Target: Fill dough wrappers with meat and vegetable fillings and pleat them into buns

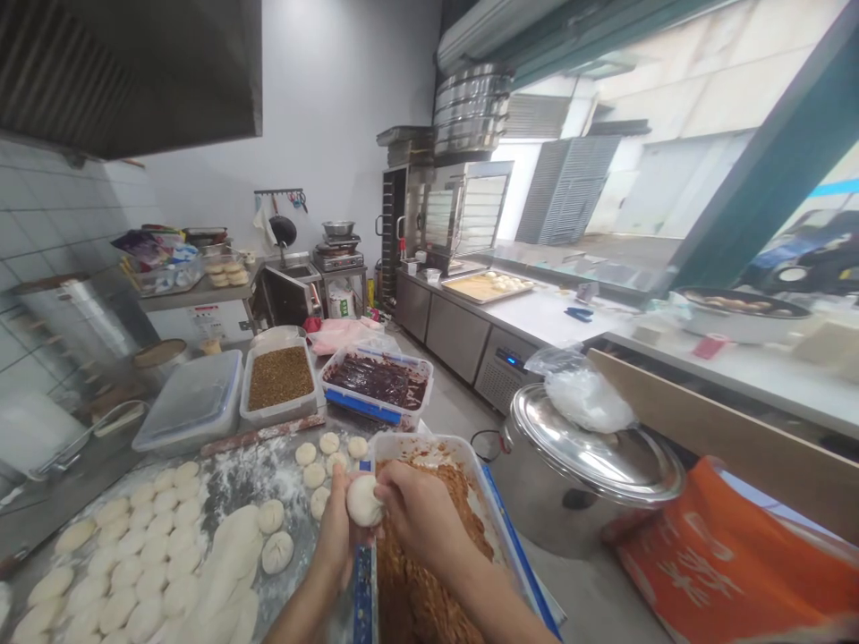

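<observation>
My left hand (pixel 334 528) cups a round white dough bun (pixel 363 499) from below and from the left. My right hand (pixel 420 508) pinches the bun's right side with closed fingers. Both hands hover over the near left edge of a clear plastic tub (pixel 493 501) holding brown minced filling (pixel 409 581). Left of the hands, two pleated finished buns (pixel 275 537) lie on the floured metal worktop (pixel 234 478), and several small dough discs (pixel 322 456) lie just beyond the hands.
Many flat dough pieces (pixel 134 555) cover the worktop's left. A rolling pin (pixel 261 436) lies behind them, then a lidded tub (pixel 191 402), a tub of brown grains (pixel 278 380) and one of dark paste (pixel 379 380). A big steel pot (pixel 577 474) stands right, beside an orange bag (pixel 725 555).
</observation>
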Action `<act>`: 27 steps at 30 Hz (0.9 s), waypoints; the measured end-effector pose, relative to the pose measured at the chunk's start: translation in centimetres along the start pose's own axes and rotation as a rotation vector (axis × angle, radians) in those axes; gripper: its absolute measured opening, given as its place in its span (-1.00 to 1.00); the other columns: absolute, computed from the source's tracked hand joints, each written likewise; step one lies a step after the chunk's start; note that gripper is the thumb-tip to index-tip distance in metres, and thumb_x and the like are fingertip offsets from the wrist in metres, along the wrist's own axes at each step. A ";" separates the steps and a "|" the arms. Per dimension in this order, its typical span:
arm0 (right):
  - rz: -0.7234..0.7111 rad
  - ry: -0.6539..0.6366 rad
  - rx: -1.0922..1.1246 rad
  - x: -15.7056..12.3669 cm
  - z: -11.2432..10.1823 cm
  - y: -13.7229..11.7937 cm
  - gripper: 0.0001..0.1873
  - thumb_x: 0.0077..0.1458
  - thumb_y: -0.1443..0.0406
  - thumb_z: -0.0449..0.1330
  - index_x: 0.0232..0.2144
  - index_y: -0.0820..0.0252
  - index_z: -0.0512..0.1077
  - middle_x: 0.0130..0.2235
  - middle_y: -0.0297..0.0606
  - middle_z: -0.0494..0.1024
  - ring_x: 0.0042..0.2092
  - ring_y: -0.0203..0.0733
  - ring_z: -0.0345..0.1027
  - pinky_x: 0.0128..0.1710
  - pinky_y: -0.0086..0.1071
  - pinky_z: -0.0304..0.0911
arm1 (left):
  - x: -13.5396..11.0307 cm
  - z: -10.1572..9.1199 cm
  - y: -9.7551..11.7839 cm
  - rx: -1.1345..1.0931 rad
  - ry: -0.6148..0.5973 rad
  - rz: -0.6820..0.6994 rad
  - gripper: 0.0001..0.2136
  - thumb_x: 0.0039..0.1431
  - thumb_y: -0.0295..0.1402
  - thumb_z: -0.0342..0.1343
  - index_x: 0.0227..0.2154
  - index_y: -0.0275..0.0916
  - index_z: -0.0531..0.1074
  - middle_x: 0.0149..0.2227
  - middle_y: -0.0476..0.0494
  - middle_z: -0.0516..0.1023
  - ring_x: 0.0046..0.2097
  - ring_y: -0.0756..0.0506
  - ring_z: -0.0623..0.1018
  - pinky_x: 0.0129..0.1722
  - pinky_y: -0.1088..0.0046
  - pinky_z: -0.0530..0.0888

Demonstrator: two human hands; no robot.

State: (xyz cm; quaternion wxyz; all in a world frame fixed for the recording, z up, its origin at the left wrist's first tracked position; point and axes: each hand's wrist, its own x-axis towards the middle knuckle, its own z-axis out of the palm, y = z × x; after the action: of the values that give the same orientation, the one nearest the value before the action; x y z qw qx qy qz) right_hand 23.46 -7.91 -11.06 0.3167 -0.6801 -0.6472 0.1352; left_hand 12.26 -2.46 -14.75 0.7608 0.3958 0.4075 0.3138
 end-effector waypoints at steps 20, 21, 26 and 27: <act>-0.162 -0.164 -0.278 -0.8 0.6 -0.8 -0.90 0.01 0.36 0.01 -0.43 0.21 0.33 -0.40 -0.29 0.44 -0.44 -0.32 0.27 -0.52 -0.47 -0.10 | -0.7 -1.3 -1.7 0.080 -0.028 -0.109 -0.36 -0.08 0.20 -0.32 -0.44 -0.30 0.37 -0.71 -0.05 0.35 -0.70 0.02 0.31 -0.77 0.56 0.09; -0.155 -0.167 -0.249 -0.8 0.6 -0.8 -0.89 0.02 0.36 0.00 -0.45 0.22 0.33 -0.40 -0.28 0.43 -0.43 -0.32 0.27 -0.51 -0.48 -0.07 | -0.9 -1.3 -1.8 0.027 -0.051 -0.099 -0.40 -0.08 0.19 -0.29 -0.42 -0.28 0.36 -0.70 -0.02 0.35 -0.70 0.03 0.31 -0.77 0.57 0.09; -0.083 -0.133 -0.063 -0.9 0.5 -0.9 -0.89 0.01 0.39 -0.02 -0.43 0.22 0.31 -0.38 -0.28 0.43 -0.36 -0.32 0.28 -0.42 -0.53 0.02 | -1.9 -1.3 -2.8 -0.103 0.020 -0.102 -0.49 -0.08 0.14 -0.16 -0.56 -0.28 0.29 -0.75 0.03 0.29 -0.74 0.08 0.25 -0.78 0.60 0.05; -0.084 -0.137 -0.039 -1.0 0.4 -1.0 -0.90 0.00 0.38 -0.01 -0.42 0.21 0.31 -0.39 -0.30 0.43 -0.35 -0.32 0.28 -0.41 -0.54 0.03 | -1.9 -1.4 -2.9 -0.121 0.032 -0.095 -0.50 -0.08 0.14 -0.15 -0.57 -0.29 0.28 -0.74 0.01 0.30 -0.73 0.07 0.27 -0.77 0.60 0.08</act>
State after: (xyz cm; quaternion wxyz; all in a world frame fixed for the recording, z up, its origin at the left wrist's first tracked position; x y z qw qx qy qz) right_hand 22.31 -8.77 -11.00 0.2635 -0.6476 -0.6979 0.1554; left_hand 10.58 -4.93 -17.00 0.7908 0.3240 0.4183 0.3077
